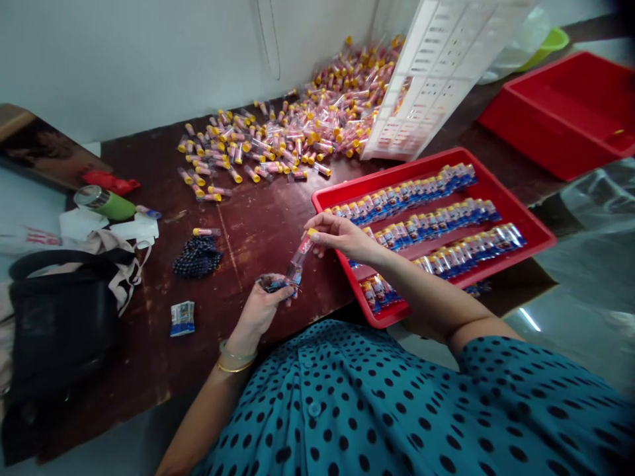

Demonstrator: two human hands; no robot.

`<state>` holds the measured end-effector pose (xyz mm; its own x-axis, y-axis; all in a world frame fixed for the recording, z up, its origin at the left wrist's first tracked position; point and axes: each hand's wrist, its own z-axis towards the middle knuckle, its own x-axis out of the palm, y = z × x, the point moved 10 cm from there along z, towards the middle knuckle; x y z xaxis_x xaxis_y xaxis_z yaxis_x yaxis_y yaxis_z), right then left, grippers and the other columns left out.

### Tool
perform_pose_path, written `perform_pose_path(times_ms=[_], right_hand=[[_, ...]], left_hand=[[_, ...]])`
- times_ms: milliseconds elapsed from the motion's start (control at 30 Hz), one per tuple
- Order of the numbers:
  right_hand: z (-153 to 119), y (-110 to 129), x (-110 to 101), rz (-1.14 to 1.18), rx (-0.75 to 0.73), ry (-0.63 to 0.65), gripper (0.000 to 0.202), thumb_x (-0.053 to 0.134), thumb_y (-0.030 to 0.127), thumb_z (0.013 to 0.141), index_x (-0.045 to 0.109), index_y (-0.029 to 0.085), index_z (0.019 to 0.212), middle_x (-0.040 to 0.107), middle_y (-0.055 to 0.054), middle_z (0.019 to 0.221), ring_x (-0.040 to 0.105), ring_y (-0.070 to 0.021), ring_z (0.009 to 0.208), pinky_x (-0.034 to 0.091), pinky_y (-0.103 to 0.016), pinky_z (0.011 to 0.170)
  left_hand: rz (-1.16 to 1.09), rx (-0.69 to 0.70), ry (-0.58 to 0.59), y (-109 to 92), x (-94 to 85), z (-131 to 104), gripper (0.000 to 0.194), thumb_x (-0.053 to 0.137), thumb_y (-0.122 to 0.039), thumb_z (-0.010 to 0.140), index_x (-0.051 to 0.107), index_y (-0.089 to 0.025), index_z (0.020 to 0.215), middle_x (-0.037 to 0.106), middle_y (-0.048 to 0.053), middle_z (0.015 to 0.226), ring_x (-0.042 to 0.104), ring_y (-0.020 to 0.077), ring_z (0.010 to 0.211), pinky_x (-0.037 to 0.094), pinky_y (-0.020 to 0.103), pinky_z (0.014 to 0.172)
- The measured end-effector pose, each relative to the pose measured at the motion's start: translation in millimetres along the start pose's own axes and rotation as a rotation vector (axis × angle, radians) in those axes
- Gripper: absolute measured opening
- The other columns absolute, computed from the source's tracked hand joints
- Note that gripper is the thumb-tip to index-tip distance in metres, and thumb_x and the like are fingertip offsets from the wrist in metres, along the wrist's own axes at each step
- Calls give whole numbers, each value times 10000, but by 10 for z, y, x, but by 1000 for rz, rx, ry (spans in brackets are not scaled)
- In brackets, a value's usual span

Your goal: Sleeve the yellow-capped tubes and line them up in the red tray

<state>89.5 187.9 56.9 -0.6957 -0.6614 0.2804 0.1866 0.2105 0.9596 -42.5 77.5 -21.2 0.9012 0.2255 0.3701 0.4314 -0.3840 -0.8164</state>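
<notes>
My right hand [344, 238] pinches the yellow-capped end of a clear plastic tube [300, 253] with pink inside. The tube slants down and left, its lower end meeting a small printed plastic wrapper [270, 283]. My left hand [260, 309] grips that wrapper between thumb and fingers; whether the tube is inside it or only touching it, I cannot tell. On the table's left lies a small stack of blue-and-white printed wrappers [182, 318]. To the right, rows of wrapped tubes [414, 228] with blue lower ends lie in a red tray [534, 228].
A large pile of yellow-capped tubes [278, 142] spreads along the wall, beside a leaning white plastic crate [421, 79]. A red bin [536, 112] is at far right. Leftward are a checkered cloth [198, 256], a green container [106, 201] and a black bag [62, 324].
</notes>
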Motion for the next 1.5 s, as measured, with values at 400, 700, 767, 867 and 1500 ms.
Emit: perform_pose_path(times_ms=[400, 700, 767, 867, 1500], right_hand=[[-33, 187, -158, -25, -74, -56, 287, 714, 364, 860, 586, 180, 1040, 655, -6, 911, 615, -91, 712, 531, -238, 661], [-87, 27, 42, -248, -99, -22, 229, 689, 319, 868, 578, 174, 1007, 635, 8, 880, 600, -106, 796, 478, -236, 757], [-153, -1, 0, -375, -104, -99, 201, 676, 334, 874, 572, 178, 946, 621, 19, 826, 577, -110, 744, 464, -234, 713], [-302, -79, -56, -489, -88, -201, 214, 656, 376, 886, 573, 179, 868, 628, 16, 787, 576, -120, 709, 469, -241, 691], [-736, -293, 27, -279, -100, -309, 294, 737, 375, 825, 580, 210, 1011, 657, -34, 998, 632, -183, 967, 509, -326, 912]], left_hand=[[-9, -113, 34, 150, 22, 43, 334, 903, -207, 546, 627, -167, 729, 670, -8, 639, 630, 132, 618, 429, 198, 514], [19, -199, 137, 273, 226, -12, 392, 896, -415, 586, 670, -143, 757, 651, 14, 646, 585, 120, 582, 413, 211, 500], [107, -56, 62, 214, 232, 5, 352, 852, -416, 666, 686, -146, 820, 663, 12, 667, 585, 119, 587, 447, 227, 537], [102, 55, -1, 198, 292, -7, 348, 797, -444, 734, 686, -154, 891, 686, 18, 715, 613, 139, 633, 484, 247, 573], [-77, -103, 50, 315, 571, -35, 400, 869, -409, 643, 690, -171, 911, 699, 2, 805, 634, 144, 680, 512, 248, 556]])
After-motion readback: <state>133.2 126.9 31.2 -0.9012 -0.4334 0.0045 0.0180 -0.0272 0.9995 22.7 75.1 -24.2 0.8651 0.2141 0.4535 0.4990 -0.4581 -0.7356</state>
